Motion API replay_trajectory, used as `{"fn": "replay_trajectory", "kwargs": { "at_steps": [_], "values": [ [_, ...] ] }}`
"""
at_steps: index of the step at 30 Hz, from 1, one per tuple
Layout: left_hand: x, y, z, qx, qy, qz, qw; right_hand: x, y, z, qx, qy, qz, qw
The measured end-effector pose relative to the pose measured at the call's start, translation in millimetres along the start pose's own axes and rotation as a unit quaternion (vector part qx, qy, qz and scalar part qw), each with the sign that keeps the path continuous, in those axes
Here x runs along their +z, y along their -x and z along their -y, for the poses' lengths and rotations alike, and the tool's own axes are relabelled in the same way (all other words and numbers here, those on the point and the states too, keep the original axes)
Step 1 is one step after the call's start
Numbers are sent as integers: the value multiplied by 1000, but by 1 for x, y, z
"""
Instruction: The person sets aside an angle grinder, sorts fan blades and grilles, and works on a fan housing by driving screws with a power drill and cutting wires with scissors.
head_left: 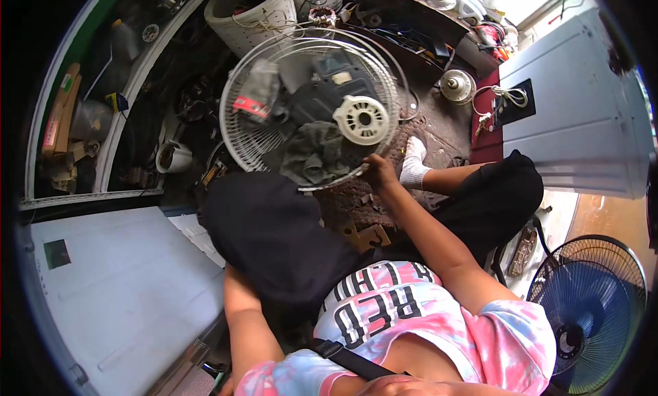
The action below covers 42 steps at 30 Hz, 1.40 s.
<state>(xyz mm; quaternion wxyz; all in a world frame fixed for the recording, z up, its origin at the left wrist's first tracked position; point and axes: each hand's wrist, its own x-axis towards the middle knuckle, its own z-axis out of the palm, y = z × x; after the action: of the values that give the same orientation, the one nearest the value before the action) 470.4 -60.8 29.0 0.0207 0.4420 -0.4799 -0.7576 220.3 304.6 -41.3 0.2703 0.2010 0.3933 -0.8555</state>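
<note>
My right hand [377, 168] grips the lower right rim of a round white wire fan cage [240, 144]. In and behind the cage are dark plastic parts [322, 88], a clear bag with a red label [255, 98], a crumpled dark green cloth [312, 153] and a cream slotted round plastic piece [348, 113]. My left arm [243, 314] runs up beside my dark-trousered thigh, where that hand is hidden.
White perforated bins [240, 19] and a cluttered shelf [404, 19] stand behind. Left are shelving [103, 156] and a pale panel [116, 279]. Right are a motor-like housing [458, 84], a grey cabinet [569, 115] and a standing fan [596, 314]. My socked foot [415, 163] rests nearby.
</note>
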Motion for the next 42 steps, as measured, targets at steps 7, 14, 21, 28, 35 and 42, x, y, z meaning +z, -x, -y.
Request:
{"fn": "replay_trajectory", "kwargs": {
  "at_steps": [7, 14, 21, 28, 35, 42],
  "values": [
    [83, -72, -6, -35, -137, 124, 982, -138, -30, 20, -32, 7, -81, 996],
    [167, -171, -43, -6, -339, 269, 901, -192, -44, 46, -107, 223, -323, 913],
    [160, -191, -186, 146, -466, 113, 865, -116, -24, 73, -242, 572, -347, 702],
    [254, -214, -188, 424, -568, 74, 702, 79, 76, 280, -379, 689, 161, 597],
    [352, -265, -1, 335, -749, -49, 570, 114, 58, 344, -395, 631, 142, 652],
    [348, -299, -23, 286, -713, -96, 633, 120, 12, 336, -414, 728, 154, 525]
  ]
}}
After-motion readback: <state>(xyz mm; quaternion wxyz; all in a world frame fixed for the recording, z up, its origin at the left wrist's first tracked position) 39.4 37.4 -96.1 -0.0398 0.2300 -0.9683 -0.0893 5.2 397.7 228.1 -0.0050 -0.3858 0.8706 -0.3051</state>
